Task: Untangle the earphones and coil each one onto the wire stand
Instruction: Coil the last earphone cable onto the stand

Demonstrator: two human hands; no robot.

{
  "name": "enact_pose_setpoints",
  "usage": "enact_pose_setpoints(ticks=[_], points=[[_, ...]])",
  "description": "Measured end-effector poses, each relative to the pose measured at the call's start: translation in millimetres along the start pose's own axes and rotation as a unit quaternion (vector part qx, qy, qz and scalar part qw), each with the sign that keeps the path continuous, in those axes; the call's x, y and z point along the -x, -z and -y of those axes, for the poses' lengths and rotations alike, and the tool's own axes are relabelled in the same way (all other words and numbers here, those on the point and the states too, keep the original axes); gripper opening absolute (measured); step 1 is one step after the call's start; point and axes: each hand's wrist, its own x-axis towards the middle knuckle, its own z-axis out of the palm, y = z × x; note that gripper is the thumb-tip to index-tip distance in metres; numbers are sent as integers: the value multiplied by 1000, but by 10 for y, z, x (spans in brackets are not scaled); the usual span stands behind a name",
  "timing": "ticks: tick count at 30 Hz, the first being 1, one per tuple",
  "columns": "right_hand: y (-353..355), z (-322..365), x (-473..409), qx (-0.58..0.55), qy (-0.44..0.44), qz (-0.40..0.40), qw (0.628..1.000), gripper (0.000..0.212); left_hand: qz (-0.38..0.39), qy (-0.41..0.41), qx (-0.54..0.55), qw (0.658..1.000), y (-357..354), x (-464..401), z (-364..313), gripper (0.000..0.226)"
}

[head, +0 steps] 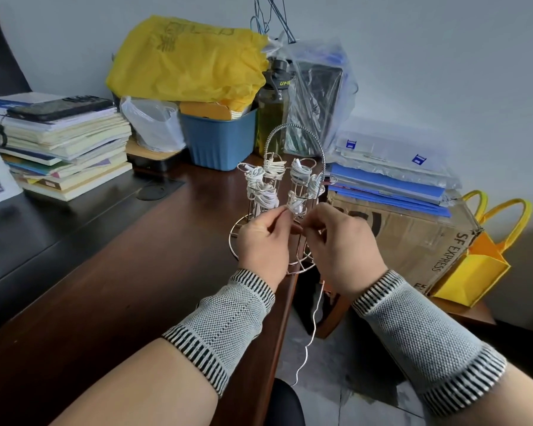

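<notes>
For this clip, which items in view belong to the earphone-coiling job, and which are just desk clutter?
Part of the job:
- wire stand
- coiled earphones already on it
- loose earphone cable, pinched by left hand and right hand

Just lying about:
- book stack
- phone
- yellow plastic bag
- blue bin
- bottle
- cardboard box
- yellow tote

Wire stand on desk edge w/ coiled earphones on its posts; bin & bottle behind, book stack left, cardboard box right
</notes>
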Motion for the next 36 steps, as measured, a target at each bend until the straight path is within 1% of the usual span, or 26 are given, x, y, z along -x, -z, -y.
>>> enact_pose_setpoints(ticks=[3,8,10,12,14,16,19,24,28,32,36], points=[[-46,-40,-8,-49,-10,-9,999,7,1,-12,-25,1000,15,-8,-1,21],[-79,-89,14,-48,-1,0,999,8,7,-25,-65,998,38,-32,28,26],[-63,-119,21,-60,3,-11,998,8,7,-11,-51,999,43,-25,19,23],[-41,-163,39,-88,0,-6,996,10,9,18,-12,1000,40,-8,-22,15],[-20,-209,51,-131,-4,16,991,16,12,17,-12,1000,41,11,-55,20],[-2,-250,36,-184,-19,34,982,24,9,0,-41,999,45,16,-65,29],[42,-310,-15,-298,-83,46,950,38,-10,-1,-49,999,41,5,-60,24],[-19,-340,-17,-386,-115,36,915,32,-15,10,-44,999,41,2,-60,18],[-71,-335,-14,-426,-135,18,894,31,-2,-8,-104,995,86,5,-86,19],[-69,-324,-20,-470,-157,30,868,23,22,-2,-169,985,146,9,-105,21],[-58,-358,-34,-479,-170,41,860,20,48,-30,-281,958,196,21,-152,16]])
